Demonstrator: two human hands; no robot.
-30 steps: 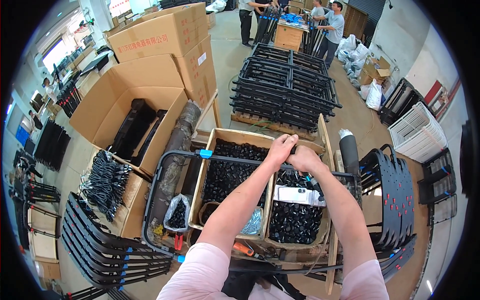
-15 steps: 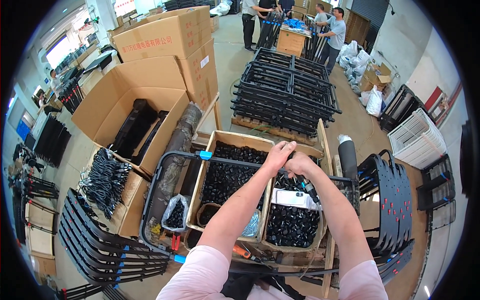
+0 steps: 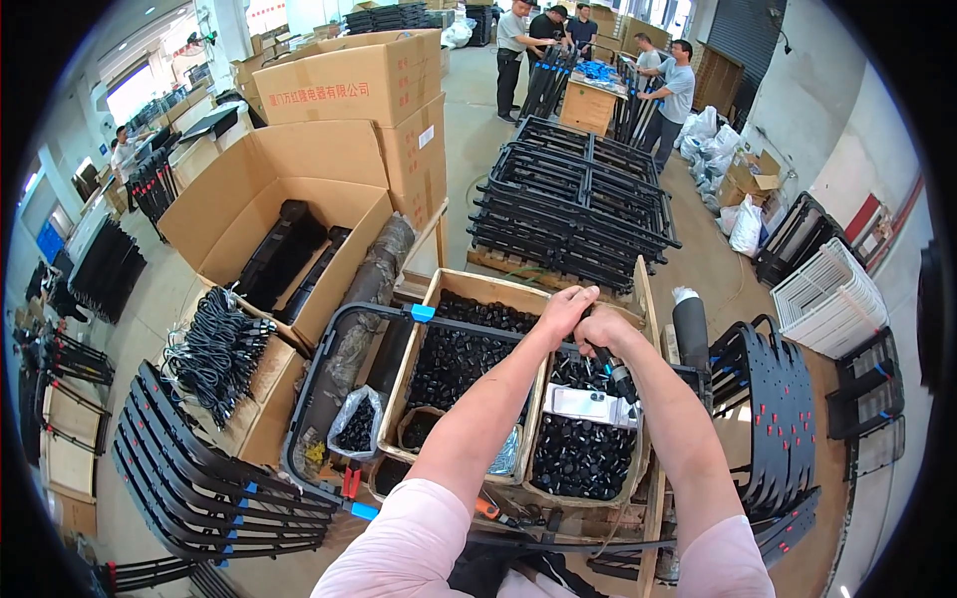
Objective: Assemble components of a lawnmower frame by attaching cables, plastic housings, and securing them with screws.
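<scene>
My left hand [image 3: 566,312] is closed above the far bar of a black tubular frame [image 3: 469,324]; what its fingers pinch is hidden. Right beside it, my right hand [image 3: 608,331] wraps around an electric screwdriver [image 3: 624,383], black with a teal band, its rear end pointing back toward me. The screwdriver's tip is hidden by my hands. The frame lies across wooden bins and carries a blue clip [image 3: 423,313]. Below my hands, a white phone-like slab [image 3: 588,405] rests on black caps [image 3: 583,453] in the right bin.
More small black parts fill the left bin [image 3: 397,384]. A plastic bag of parts [image 3: 356,424] and red-handled pliers [image 3: 351,480] sit nearby. Left are bundled cables [image 3: 214,344] and an open carton [image 3: 274,159]. Stacked black frames [image 3: 573,199] stand ahead; several people work beyond.
The whole scene sits slightly lower in the picture. My hands stay together at the far bar, and the right hand with the screwdriver has turned slightly.
</scene>
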